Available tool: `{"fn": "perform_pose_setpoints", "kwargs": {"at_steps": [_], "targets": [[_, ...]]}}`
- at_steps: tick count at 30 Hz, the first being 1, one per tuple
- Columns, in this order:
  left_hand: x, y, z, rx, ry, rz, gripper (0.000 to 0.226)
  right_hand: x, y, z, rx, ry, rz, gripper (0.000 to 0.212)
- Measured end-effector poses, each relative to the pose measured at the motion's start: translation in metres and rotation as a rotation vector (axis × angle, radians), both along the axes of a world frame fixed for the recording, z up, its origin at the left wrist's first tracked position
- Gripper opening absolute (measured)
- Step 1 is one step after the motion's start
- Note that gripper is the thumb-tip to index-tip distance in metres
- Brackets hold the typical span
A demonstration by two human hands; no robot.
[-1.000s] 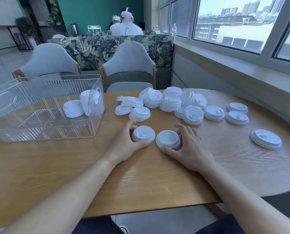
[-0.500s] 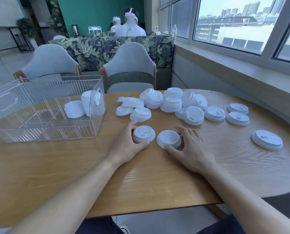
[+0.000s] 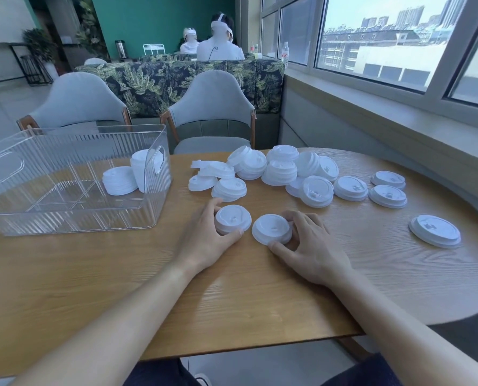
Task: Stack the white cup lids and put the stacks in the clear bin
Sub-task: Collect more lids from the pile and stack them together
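Two short stacks of white cup lids sit side by side in the middle of the wooden table [image 3: 176, 288]. My left hand [image 3: 204, 240] grips the left stack [image 3: 232, 218] between thumb and fingers. My right hand [image 3: 313, 246] grips the right stack [image 3: 271, 228] the same way. Both stacks rest on the table. Behind them lies a loose pile of lids [image 3: 274, 171]. The clear ribbed bin [image 3: 65, 215] stands at the left; inside it a flat stack of lids [image 3: 119, 181] and a taller stack [image 3: 141, 171] lean at its right end.
Three single lids [image 3: 388, 195] lie to the right of the pile, and one larger lid [image 3: 434, 231] lies near the table's right edge. Two grey chairs [image 3: 212, 112] stand behind the table. A window sill runs along the right. Two people sit far behind.
Both hands have stayed on their stacks with almost no movement; the view has shifted slightly.
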State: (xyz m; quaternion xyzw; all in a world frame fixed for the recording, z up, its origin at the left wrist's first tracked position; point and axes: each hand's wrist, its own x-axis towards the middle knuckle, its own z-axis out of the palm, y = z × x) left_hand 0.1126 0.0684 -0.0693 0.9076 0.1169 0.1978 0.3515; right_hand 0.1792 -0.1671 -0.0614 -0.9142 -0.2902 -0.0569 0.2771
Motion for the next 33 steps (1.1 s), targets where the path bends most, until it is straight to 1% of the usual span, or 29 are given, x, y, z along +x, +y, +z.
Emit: {"fn": "perform_pose_setpoints", "kwargs": {"at_steps": [4, 6, 9, 11, 14, 16, 18, 25, 29, 33], "targets": [[0.000, -0.002, 0.000, -0.033, -0.050, 0.000, 0.075, -0.001, 0.002, 0.002, -0.014, -0.002, 0.007, 0.052], [0.000, -0.006, 0.000, -0.052, -0.080, -0.013, 0.071, 0.000, 0.002, 0.001, -0.009, 0.006, 0.018, 0.057], [-0.001, -0.019, 0.000, -0.080, -0.116, -0.051, 0.077, 0.004, 0.001, 0.000, 0.068, 0.055, 0.021, 0.068], [0.001, -0.030, 0.000, -0.092, -0.119, -0.097, 0.080, 0.005, 0.000, -0.001, 0.140, 0.090, 0.009, 0.071], [0.005, -0.045, -0.001, -0.083, -0.088, -0.156, 0.080, 0.007, -0.001, -0.005, 0.220, 0.105, -0.020, 0.059], [0.007, -0.049, -0.001, -0.015, -0.067, -0.172, 0.079, 0.008, 0.000, -0.006, 0.241, 0.102, -0.026, 0.048], [0.007, -0.049, -0.001, 0.046, -0.051, -0.171, 0.079, 0.009, 0.000, -0.007, 0.217, 0.081, -0.021, 0.044], [0.009, -0.049, -0.001, 0.095, -0.007, -0.189, 0.073, 0.009, 0.001, -0.008, 0.083, -0.006, 0.022, 0.042], [0.010, -0.048, -0.003, 0.154, 0.051, -0.179, 0.072, 0.009, 0.002, -0.009, 0.037, -0.027, 0.024, 0.043], [0.010, -0.049, -0.002, 0.165, 0.036, -0.167, 0.069, 0.008, 0.001, -0.009, 0.011, -0.022, 0.019, 0.047]]}}
